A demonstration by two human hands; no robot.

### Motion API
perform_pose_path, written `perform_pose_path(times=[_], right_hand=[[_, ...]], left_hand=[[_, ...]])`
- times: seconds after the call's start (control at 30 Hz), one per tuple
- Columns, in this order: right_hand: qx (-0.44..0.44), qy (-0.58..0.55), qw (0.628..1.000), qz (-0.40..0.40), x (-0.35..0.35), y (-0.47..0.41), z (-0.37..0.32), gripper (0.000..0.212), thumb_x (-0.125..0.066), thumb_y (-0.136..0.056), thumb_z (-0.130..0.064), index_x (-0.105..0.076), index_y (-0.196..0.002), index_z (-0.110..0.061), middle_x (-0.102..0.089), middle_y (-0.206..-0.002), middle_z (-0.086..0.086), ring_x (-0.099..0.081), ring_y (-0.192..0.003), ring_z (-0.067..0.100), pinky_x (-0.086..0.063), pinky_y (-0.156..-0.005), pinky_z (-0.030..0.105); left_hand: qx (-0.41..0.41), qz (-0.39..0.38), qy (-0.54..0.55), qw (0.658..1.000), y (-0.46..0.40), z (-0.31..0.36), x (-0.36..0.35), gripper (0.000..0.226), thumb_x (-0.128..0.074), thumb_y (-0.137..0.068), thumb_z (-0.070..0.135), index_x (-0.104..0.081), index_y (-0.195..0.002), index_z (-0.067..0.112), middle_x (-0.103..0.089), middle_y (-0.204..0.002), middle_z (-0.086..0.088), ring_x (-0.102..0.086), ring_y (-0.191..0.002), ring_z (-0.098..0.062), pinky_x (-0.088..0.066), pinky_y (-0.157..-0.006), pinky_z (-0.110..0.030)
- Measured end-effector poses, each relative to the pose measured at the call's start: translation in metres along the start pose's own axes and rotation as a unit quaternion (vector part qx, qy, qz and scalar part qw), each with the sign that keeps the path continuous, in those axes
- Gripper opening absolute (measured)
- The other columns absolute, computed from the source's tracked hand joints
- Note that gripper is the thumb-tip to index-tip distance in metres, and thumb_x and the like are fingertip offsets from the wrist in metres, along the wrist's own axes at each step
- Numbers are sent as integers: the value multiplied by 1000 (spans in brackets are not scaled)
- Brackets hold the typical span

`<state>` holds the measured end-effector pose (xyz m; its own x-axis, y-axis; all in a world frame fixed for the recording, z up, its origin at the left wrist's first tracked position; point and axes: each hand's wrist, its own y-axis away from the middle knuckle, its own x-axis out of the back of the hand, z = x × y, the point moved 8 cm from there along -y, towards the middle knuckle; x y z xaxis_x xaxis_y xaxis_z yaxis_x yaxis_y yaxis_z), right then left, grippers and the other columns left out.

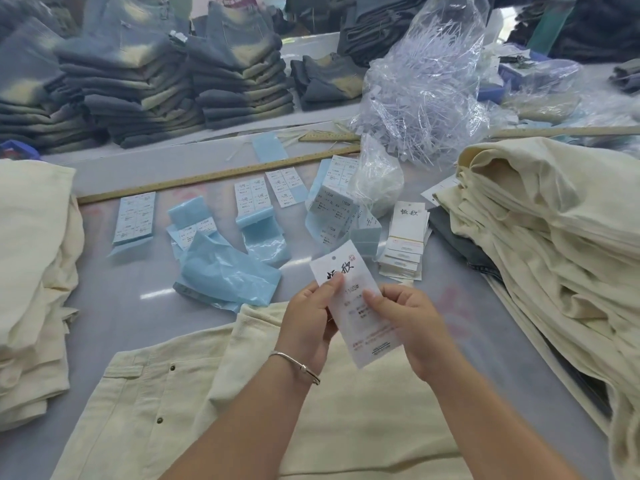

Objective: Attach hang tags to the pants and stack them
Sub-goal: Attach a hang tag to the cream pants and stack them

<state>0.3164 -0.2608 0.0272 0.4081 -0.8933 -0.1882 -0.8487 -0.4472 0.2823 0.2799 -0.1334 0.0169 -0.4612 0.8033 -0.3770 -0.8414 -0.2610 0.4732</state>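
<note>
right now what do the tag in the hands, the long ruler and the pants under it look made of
Tag: matte white card, seemingly; it stays flat, printed, with a punched hole.
Ruler: probably wood, tan with printed marks.
Pants: cream woven cloth, likely cotton; ribbed texture, metal rivets.

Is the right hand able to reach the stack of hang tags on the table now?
Probably not at once: the right hand pinches a hang tag together with the left hand. The stack of hang tags lies uncovered just beyond.

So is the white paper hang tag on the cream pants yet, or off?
Off: both hands, left and right, hold the white paper hang tag above the cream pants.
</note>
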Motion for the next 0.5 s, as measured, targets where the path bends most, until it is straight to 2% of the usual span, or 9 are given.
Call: perform_pose_path(times=[0.07,0.13,0.2,0.27,0.37,0.5], right_hand=[[10,49,999,21,4,-10,-2,28,-63,-89,-28,-73,-78,-5,-73,-75,10,-65,-62,18,-51,-56,25],[60,82,991,91,21,-30,-16,37,-56,-97,-25,-67,-74,2,-69,-64,8,-59,-53,17,-46,-51,26],[120,134,965,191,48,-56,-39,31,-57,-97,-21,-64,-75,0,-67,-62,5,-60,-53,17,-46,-51,26],[154,229,926,259,66,-88,-62,19,-63,-91,-21,-66,-79,-6,-68,-71,3,-64,-66,21,-50,-61,35],[164,329,889,275,74,-148,-84,10,-65,-86,-20,-71,-89,-12,-70,-87,2,-63,-83,21,-49,-73,35],[147,414,868,232,66,-212,-93,18,-64,-91,-32,-71,-99,-18,-66,-104,1,-58,-85,15,-40,-71,25]], left_hand=[[1,9,-16,1000,-8,3,-3,16,-67,-89,26,-76,-85,13,-75,-90,-12,-69,-74,-23,-56,-78,-42],[-19,33,-75,996,-18,9,-4,22,-68,-88,33,-74,-82,13,-74,-82,-10,-67,-67,-23,-56,-74,-42],[-27,54,-138,989,-29,11,-4,24,-67,-89,38,-71,-82,16,-73,-76,-5,-66,-64,-21,-57,-72,-42],[-11,58,-151,987,-36,8,-4,24,-67,-89,41,-71,-77,20,-73,-73,0,-66,-63,-20,-57,-72,-42],[13,54,-151,987,-41,6,-2,25,-69,-87,40,-70,-72,21,-72,-70,-2,-66,-56,-19,-57,-60,-35],[27,44,-154,987,-43,3,4,27,-69,-87,39,-71,-65,22,-70,-66,-5,-64,-52,-18,-53,-52,-29]])
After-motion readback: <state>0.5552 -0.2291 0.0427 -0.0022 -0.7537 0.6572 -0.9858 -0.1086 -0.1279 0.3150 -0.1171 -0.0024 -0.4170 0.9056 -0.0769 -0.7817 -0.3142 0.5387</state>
